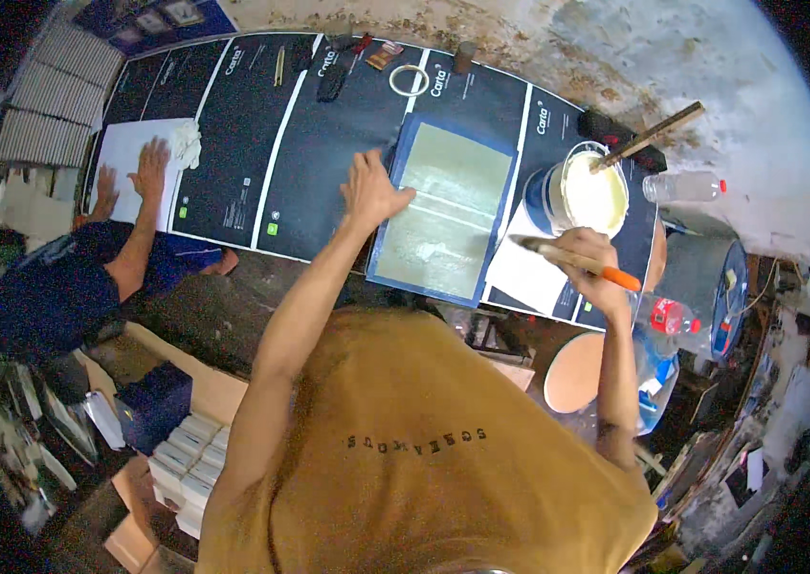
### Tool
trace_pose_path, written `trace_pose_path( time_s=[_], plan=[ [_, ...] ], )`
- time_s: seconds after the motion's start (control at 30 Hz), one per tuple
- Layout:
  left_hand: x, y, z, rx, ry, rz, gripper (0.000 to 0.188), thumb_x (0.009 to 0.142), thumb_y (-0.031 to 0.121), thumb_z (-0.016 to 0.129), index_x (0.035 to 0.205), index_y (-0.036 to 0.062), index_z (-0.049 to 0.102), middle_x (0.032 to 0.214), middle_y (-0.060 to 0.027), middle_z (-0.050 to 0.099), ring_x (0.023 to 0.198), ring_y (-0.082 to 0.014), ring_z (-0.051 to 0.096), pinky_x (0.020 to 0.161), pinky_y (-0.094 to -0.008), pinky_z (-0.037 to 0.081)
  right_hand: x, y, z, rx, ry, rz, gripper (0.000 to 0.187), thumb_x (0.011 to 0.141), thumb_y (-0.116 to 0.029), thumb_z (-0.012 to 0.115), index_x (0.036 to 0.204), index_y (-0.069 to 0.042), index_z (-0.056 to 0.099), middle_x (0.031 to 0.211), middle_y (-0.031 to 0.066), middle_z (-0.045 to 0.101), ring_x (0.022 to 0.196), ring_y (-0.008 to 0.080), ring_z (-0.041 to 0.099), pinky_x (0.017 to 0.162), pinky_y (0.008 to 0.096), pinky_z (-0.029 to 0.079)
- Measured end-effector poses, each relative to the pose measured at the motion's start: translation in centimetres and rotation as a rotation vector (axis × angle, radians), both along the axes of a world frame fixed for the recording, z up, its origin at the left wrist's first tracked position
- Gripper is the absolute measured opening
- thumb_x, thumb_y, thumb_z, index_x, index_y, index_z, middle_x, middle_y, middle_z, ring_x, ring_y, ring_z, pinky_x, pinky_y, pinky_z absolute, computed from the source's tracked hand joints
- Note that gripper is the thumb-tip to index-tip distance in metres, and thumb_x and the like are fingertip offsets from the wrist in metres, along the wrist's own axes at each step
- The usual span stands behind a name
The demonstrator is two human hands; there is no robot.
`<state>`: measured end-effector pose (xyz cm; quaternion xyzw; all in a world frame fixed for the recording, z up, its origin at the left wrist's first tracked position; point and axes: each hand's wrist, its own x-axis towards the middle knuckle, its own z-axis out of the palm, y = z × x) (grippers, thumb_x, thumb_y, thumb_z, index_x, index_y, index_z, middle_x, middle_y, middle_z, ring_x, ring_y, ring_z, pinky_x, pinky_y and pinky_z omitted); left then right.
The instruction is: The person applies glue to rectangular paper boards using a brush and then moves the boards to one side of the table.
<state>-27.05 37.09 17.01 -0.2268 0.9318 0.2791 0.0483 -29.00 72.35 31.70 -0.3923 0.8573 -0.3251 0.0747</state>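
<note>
Head view: the cover [448,239] lies flat on the table [328,143], in front of the person, its long sides running away from the body. It is rectangular, with a blue border on all sides and two pale grey-green panels inside, one beyond the other, parted by one narrow lighter band. Glossy, uneven patches on the panels look wet.

The left hand [373,194] is at the cover's left edge, its fingers spread and not closed round anything, the thumb reaching over the border. The right hand [596,260] has its fingers closed round one brush [558,253], which has an orange handle end; the brush head points left, over one white sheet [524,279] beside the cover. Whether the bristles touch the sheet cannot be told.

Counted around them: one bucket [543,199], blue and white, holding white paste [596,199]; one stick [658,134] leaning out of it; two bottles with red caps, a clear bottle [680,187] by the wall and a red-labelled bottle [671,316] near the right forearm; one ring [410,80] at the table's far side. At the left, a co-worker's two hands [150,170] rest on another white paper [127,143], one crumpled cloth [188,145] at its corner.
</note>
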Motion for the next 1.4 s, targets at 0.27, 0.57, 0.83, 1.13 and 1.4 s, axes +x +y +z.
trace_pose_path(
  time_s=[0.27,0.57,0.83,1.13,1.4],
  plan=[
    [-3.1,-5.1,-3.8,0.297,-0.063,-0.111,0.08,0.074,0.048,0.072,0.133,-0.0034,0.054,0.137,-0.0294,0.05,0.13,-0.0429,0.048,0.108,-0.0515,0.04,3.6,-2.0,-1.7,-0.273,-0.044,-0.76,0.017,0.086,-0.008,0.076,0.099,0.002,0.072,0.1,0.0088,0.071,0.09,0.0178,0.065,0.082,0.0317,0.052],
    [-5.5,-6.3,-5.7,0.521,-0.194,-0.129,0.08,0.094,0.06,0.033,0.131,-0.0061,0.059,0.14,-0.0317,0.051,0.131,-0.0507,0.047,0.113,-0.0551,0.031,1.7,-16.6,-14.5,-0.272,-0.102,-1.017,0.042,0.083,-0.032,0.079,0.095,0.008,0.073,0.082,0.0177,0.075,0.075,0.0224,0.072,0.071,0.0366,0.055],
    [7.8,-4.9,1.8,0.203,-0.404,-0.403,0.081,0.094,0.069,0.037,0.122,-0.0018,0.068,0.15,-0.0257,0.044,0.137,-0.0439,0.043,0.113,-0.0683,0.019,1.8,-16.5,-14.9,-0.125,-0.023,-1.064,0.04,0.082,-0.03,0.081,0.091,0.009,0.074,0.081,0.0196,0.074,0.075,0.0246,0.073,0.071,0.0377,0.055],
    [1.3,-6.8,-1.2,0.335,0.136,-0.087,0.091,0.075,0.026,0.076,0.145,-0.0097,0.032,0.136,-0.0288,0.046,0.127,-0.0464,0.049,0.109,-0.0419,0.042,2.7,-17.9,-13.4,-0.313,-0.064,-1.074,0.037,0.081,-0.029,0.082,0.089,0.007,0.073,0.08,0.0164,0.074,0.074,0.0217,0.072,0.069,0.036,0.055],
    [-2.3,-4.6,-4.2,0.358,-0.005,-0.11,0.114,0.066,0.016,0.081,0.153,-0.0087,0.011,0.148,-0.0351,0.033,0.138,-0.0461,0.037,0.117,-0.0421,0.035,5.1,-16.7,-15.1,-0.392,-0.083,-1.089,0.034,0.084,-0.028,0.079,0.079,0.005,0.069,0.071,0.0122,0.07,0.067,0.0171,0.067,0.064,0.0354,0.053]
  ],
)
